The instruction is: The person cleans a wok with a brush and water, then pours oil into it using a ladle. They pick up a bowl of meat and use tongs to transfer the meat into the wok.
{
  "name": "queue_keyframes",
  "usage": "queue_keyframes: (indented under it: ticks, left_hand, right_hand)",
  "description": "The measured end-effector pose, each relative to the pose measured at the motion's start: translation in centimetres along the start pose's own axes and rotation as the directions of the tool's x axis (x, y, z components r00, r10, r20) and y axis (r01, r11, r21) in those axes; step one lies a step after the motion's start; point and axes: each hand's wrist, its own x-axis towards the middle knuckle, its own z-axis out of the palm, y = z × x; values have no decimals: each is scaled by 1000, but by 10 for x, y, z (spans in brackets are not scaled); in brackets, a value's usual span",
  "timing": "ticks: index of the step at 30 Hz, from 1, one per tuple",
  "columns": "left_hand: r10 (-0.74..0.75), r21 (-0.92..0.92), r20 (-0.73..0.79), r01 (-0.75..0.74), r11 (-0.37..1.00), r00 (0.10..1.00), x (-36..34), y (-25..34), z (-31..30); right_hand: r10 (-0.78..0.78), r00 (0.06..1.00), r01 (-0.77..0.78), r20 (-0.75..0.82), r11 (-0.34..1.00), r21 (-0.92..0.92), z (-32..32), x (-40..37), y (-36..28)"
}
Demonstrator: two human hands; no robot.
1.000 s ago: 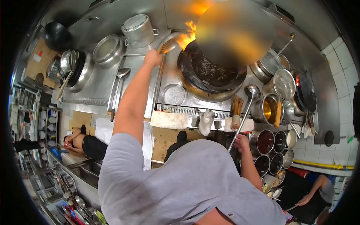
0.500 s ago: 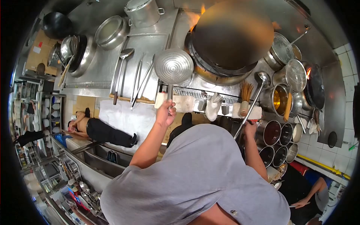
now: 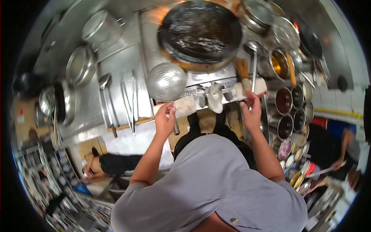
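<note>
My left hand [image 3: 165, 120] is loosely curled and open over the left part of a folded pale cloth [image 3: 185, 107], beside the handle of a perforated skimmer [image 3: 166, 82]. The skimmer rests at the front of the stove. Near the handle end of a steel ladle [image 3: 254, 69], my right hand [image 3: 252, 112] is open, with thumb and fingers apart. Another folded cloth [image 3: 258, 86] lies just above it, by a bamboo brush [image 3: 242, 69]. A large dark wok [image 3: 200, 31] with a wet, shiny inside sits on the burner. Between my hands hangs a crumpled white cloth [image 3: 215, 98].
Tongs [image 3: 126, 106] and a long spoon [image 3: 105, 82] lie on the left counter. An oil pot [image 3: 279, 63] and sauce pots [image 3: 284, 101] stand at right. Flames show behind the wok. A person [image 3: 116, 164] is at lower left, another person [image 3: 328, 150] at lower right.
The blurred dark round shape over the burner is gone and the wok's inside shows. The skimmer is down at the stove front and my left hand has loosened. My right hand has opened by the ladle.
</note>
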Motion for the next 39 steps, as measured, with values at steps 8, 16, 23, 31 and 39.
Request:
queue_keyframes:
  ticks: [8, 16, 23, 31, 39]
  left_hand:
    - [326, 32, 408, -370, 929, 853, 64, 95, 75]
    - [404, -242, 837, -411, 879, 370, -14, 162, 206]
    - [393, -381, 913, -562, 734, -105, -88, 200, 253]
    - [364, -380, 921, -532, 757, -140, -131, 204, 246]
    - [251, -394, 917, -619, 680, -309, -154, 196, 226]
  right_hand:
    - [90, 939, -98, -331, 995, -5, -63, -111, -14]
    - [294, 425, -252, -856, 947, 200, -104, -282, 33]
    - [471, -28, -334, -882, 827, 452, -56, -409, 45]
    - [554, -86, -107, -828, 821, 560, -27, -463, 63]
    - [804, -594, 796, -26, 583, -164, -25, -698, 107]
